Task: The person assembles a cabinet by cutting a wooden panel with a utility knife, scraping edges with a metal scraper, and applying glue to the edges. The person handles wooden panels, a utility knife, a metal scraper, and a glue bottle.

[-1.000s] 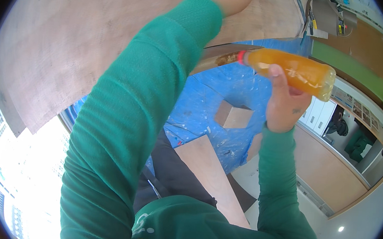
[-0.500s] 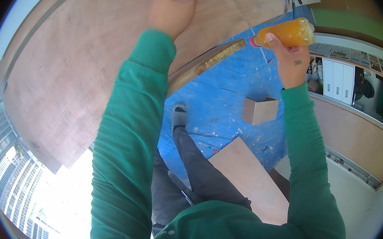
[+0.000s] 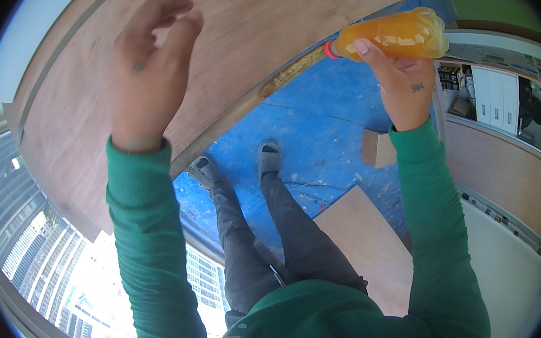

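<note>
My right hand (image 3: 407, 96) is wrapped round a clear plastic bottle (image 3: 393, 33) of orange-yellow liquid, thumb along its near side. The bottle lies nearly level, its red neck end (image 3: 331, 49) pointing left and slightly down near the edge of a large wooden panel (image 3: 257, 23). Over the panel hangs my left hand (image 3: 154, 68), slightly blurred, its fingers curved and apart from the thumb, with nothing seen in it. Whether this hand touches the panel I cannot tell.
Blue sheeting (image 3: 313, 121) with pale specks covers the floor under my feet. A small wooden box (image 3: 380, 149) and a loose plywood sheet (image 3: 366, 248) lie at the right. White drawers (image 3: 496, 95) stand further right. Windows (image 3: 37, 258) show buildings at lower left.
My left hand has moved left and nearer to me, and its curled fingers have spread. My right hand has carried the bottle slightly left. Both of my feet now show.
</note>
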`<state>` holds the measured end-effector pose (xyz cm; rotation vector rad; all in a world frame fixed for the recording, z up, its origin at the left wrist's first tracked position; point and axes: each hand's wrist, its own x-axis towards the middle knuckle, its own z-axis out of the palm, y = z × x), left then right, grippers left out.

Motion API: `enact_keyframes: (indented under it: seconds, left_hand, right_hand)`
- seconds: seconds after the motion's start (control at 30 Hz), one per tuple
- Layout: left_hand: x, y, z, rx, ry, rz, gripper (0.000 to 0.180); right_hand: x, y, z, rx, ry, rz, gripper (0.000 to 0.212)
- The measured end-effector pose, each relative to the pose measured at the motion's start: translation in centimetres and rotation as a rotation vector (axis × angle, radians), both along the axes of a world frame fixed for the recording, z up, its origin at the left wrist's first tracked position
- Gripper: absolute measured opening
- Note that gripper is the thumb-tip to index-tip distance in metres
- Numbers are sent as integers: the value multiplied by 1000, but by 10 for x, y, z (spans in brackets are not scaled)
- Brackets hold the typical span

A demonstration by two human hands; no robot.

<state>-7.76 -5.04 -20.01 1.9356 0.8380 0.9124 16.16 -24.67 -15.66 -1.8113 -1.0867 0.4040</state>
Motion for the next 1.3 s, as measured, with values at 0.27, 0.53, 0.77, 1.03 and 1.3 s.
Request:
enact_keyframes:
  seconds: [0.27,0.53,0.77,1.03,1.3]
  left_hand:
    - [-132,-67,-16,-96,392,255,31]
    - [-160,-119,-49,-281,285,291,37]
    - [-151,-130,-63,-417,149,284,48]
    - [-147,-133,-71,-504,103,246,54]
    - [-145,-135,-72,-590,19,212,58]
  right_hand:
    - [-23,1,-4,-21,-119,148,20]
    - [-25,-1,-6,-4,-94,124,22]
    - [-28,3,-3,-63,-92,126,22]
    - [-8,-14,-7,127,421,-89,40]
    - [19,-38,-51,207,985,-459,45]
